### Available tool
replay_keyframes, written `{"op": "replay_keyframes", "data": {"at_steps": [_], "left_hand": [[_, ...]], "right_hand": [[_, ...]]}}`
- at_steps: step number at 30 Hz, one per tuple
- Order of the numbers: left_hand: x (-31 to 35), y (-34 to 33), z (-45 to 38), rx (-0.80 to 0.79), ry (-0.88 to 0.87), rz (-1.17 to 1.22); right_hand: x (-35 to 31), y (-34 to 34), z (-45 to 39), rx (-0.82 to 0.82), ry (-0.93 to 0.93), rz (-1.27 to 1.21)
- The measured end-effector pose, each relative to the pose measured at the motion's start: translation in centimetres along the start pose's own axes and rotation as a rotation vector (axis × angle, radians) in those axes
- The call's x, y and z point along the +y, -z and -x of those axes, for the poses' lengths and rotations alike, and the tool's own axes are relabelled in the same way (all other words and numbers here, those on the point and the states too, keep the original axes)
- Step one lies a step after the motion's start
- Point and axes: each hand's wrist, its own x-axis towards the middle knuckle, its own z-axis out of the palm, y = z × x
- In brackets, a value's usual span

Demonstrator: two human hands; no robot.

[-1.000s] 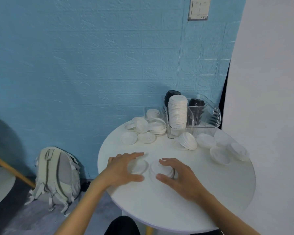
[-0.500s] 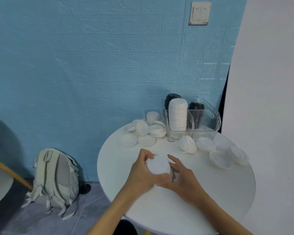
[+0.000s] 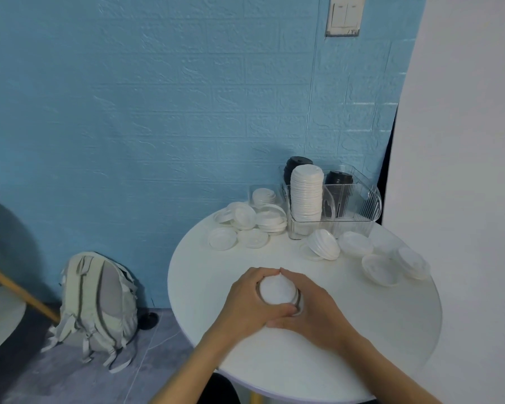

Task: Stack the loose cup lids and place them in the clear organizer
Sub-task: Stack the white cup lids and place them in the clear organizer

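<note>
Both my hands cup a small stack of white cup lids (image 3: 277, 290) in the middle of the round white table (image 3: 362, 330). My left hand (image 3: 247, 300) curls round its left side and my right hand (image 3: 314, 306) round its right, fingertips meeting behind the stack. The clear organizer (image 3: 359, 205) stands at the table's back edge with a tall stack of white lids (image 3: 306, 193) and black lids (image 3: 337, 179) inside. Loose white lids lie in a group at the back left (image 3: 247, 220) and another at the right (image 3: 379, 265).
A small clear box (image 3: 263, 196) with lids stands left of the organizer. A blue wall is close behind the table and a white wall on the right. A grey backpack (image 3: 99, 301) leans on the floor at the left, beside a wooden leg.
One second ago my hands lay on two separate lids on the table. The left hand brought its lid over onto the right one, and now both hands close round the joined stack.
</note>
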Motion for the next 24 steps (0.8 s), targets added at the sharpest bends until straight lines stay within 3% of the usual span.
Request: {"op": "replay_keyframes", "data": {"at_steps": [11, 15, 16, 18, 20, 22, 24], "left_hand": [[-0.2, 0.2, -0.2, -0.058, 0.08, -0.132], [-1.0, 1.7, -1.6, -0.223, 0.089, 0.002], [-1.2, 2.5, -2.1, -0.183, 0.08, 0.086], [-1.9, 4.1, -3.5, 0.098, 0.063, 0.148], [-3.3, 5.6, -5.6, 0.39, 0.095, -0.03], [-4.6, 6.9, -7.5, 0.427, 0.214, -0.215], [-5.6, 7.6, -9.2, 0.342, 0.329, -0.302]], "right_hand": [[-0.7, -0.1, 0.3, 0.025, 0.026, 0.228], [-0.7, 0.0, 0.1, 0.018, 0.001, 0.224], [-0.7, 0.1, 0.1, 0.022, 0.004, 0.217], [-0.7, 0.2, 0.1, 0.029, 0.004, 0.209], [-0.6, 0.1, 0.0, 0.031, 0.0, 0.202], [-0.5, 0.1, -0.1, 0.026, -0.003, 0.195], [-0.4, 0.0, -0.1, 0.028, -0.003, 0.193]]}}
